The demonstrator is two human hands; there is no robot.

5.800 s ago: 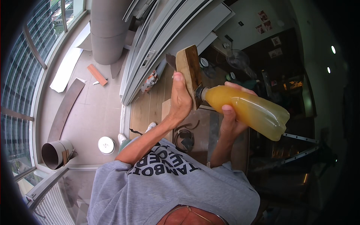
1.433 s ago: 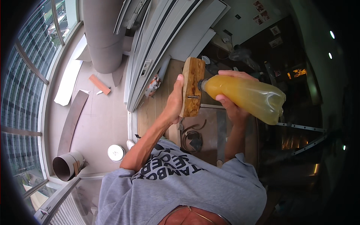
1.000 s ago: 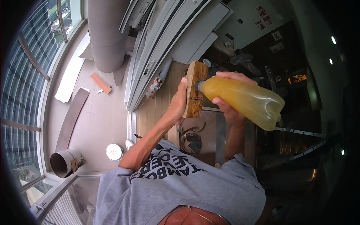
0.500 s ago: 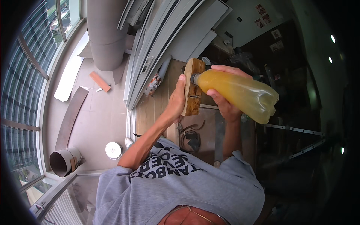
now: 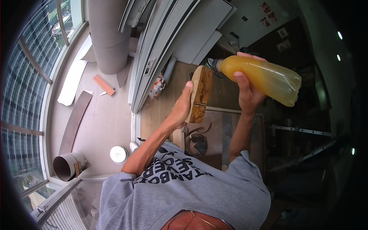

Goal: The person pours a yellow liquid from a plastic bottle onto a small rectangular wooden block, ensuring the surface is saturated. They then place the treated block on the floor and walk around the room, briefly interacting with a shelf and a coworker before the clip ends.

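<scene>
My left hand (image 5: 183,107) is closed around a wooden block (image 5: 202,94), gripping its pale side with the thumb up along the edge. A narrow slit crosses the block's darker, wet-looking, brown-stained face. My right hand (image 5: 250,86) wraps around a clear plastic bottle (image 5: 264,78) of cloudy yellow liquid. The bottle lies tilted almost on its side, with its neck toward the block's upper end and its base to the right. A dark grey cap (image 5: 216,65) is at the neck. Whether the cap touches the block, I cannot tell.
Long white panels and metal profiles (image 5: 161,50) lean ahead of me. On the tiled floor at left are a brown curved strip (image 5: 74,120), an orange piece (image 5: 104,84), a white round lid (image 5: 118,154) and a short tube (image 5: 69,166). A coiled belt (image 5: 196,142) lies below my hands.
The bottle has moved up and to the right, its neck leaving the block's face for the upper end. The block has turned slightly and stays in my left hand.
</scene>
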